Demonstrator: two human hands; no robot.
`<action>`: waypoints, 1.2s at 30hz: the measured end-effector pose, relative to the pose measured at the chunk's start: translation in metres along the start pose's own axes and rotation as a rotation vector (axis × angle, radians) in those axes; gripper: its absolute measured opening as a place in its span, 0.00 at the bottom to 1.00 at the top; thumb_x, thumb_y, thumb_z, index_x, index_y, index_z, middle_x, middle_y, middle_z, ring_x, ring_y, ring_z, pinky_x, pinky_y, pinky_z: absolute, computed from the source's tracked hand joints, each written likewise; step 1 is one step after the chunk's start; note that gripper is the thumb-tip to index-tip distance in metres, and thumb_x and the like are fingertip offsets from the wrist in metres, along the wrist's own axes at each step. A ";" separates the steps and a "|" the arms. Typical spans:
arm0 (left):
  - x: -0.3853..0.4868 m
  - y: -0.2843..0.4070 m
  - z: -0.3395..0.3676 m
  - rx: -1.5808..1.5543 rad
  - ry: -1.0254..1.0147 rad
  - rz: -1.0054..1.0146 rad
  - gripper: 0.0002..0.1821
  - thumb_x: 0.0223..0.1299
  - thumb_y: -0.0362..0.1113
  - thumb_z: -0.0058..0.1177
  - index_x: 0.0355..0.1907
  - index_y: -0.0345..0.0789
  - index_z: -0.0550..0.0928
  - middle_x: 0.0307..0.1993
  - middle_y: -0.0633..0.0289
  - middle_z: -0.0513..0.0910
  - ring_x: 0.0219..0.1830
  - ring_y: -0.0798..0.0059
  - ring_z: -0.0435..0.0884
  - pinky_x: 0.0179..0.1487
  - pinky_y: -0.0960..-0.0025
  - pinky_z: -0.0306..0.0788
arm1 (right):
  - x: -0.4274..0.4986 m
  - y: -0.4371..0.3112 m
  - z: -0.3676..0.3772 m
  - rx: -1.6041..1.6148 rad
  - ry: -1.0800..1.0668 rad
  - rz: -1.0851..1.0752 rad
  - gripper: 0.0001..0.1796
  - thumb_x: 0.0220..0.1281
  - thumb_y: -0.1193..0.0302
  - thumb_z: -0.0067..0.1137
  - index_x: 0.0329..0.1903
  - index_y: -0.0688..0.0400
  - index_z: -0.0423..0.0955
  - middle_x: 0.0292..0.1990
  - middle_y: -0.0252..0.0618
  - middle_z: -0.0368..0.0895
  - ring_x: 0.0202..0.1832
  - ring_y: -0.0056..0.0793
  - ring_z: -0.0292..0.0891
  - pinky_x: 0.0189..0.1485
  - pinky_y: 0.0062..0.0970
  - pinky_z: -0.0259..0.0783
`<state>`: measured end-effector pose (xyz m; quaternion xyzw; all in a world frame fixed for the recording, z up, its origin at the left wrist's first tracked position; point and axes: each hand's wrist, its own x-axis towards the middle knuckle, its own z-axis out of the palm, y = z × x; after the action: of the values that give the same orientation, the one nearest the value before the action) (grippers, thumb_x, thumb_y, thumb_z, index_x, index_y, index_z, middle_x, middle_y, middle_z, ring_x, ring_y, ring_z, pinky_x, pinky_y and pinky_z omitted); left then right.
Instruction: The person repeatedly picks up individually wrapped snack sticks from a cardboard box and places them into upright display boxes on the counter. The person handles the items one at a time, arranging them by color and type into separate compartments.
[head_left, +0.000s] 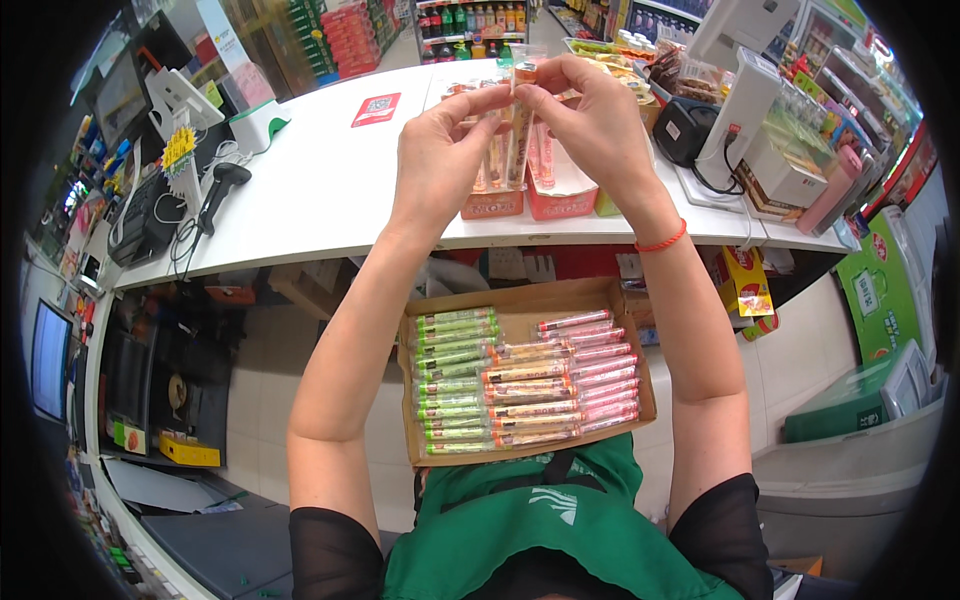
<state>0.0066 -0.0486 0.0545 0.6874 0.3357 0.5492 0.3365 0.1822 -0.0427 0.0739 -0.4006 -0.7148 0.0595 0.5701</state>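
Over the white counter, my right hand (596, 124) pinches the upper part of a clear-wrapped orange snack stick (519, 150), which stands nearly upright. My left hand (442, 154) has its fingertips at the same stick from the left side. Just behind and below it are an orange display box (491, 206) and a pink display box (562, 206), both with similar sticks inside. On my lap rests a shallow cardboard tray (517, 298). Rows of green sticks (454, 390), orange sticks (529, 390) and pink sticks (606, 375) lie in it.
A barcode scanner (221, 191) and a keyboard (146, 225) are on the left of the counter (315, 187). To the right stand a white device with a cable (739, 112), a black box (684, 129) and a pink bottle (829, 187). A yellow carton (742, 281) sits below the counter's edge.
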 end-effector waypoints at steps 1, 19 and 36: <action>0.002 -0.002 0.000 -0.008 0.002 -0.003 0.16 0.71 0.28 0.54 0.59 0.33 0.83 0.54 0.58 0.85 0.51 0.74 0.87 0.54 0.73 0.79 | 0.001 0.002 0.001 -0.011 -0.001 0.000 0.14 0.60 0.65 0.67 0.40 0.64 0.83 0.34 0.46 0.87 0.36 0.34 0.86 0.40 0.30 0.79; 0.012 -0.022 -0.002 -0.127 0.052 -0.052 0.17 0.72 0.29 0.54 0.60 0.28 0.80 0.55 0.57 0.84 0.55 0.72 0.85 0.60 0.72 0.78 | 0.019 0.015 0.014 -0.031 -0.113 -0.006 0.14 0.66 0.65 0.66 0.49 0.59 0.82 0.38 0.38 0.88 0.39 0.24 0.85 0.41 0.22 0.80; 0.010 -0.059 0.005 -0.107 0.048 -0.135 0.16 0.71 0.29 0.54 0.59 0.29 0.81 0.51 0.57 0.86 0.53 0.75 0.85 0.56 0.74 0.79 | 0.008 0.038 0.034 -0.132 -0.084 -0.050 0.10 0.59 0.69 0.66 0.40 0.62 0.82 0.31 0.44 0.88 0.34 0.39 0.86 0.39 0.34 0.80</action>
<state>0.0075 -0.0081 0.0101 0.6309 0.3593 0.5588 0.4009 0.1719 0.0006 0.0481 -0.4167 -0.7501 0.0146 0.5133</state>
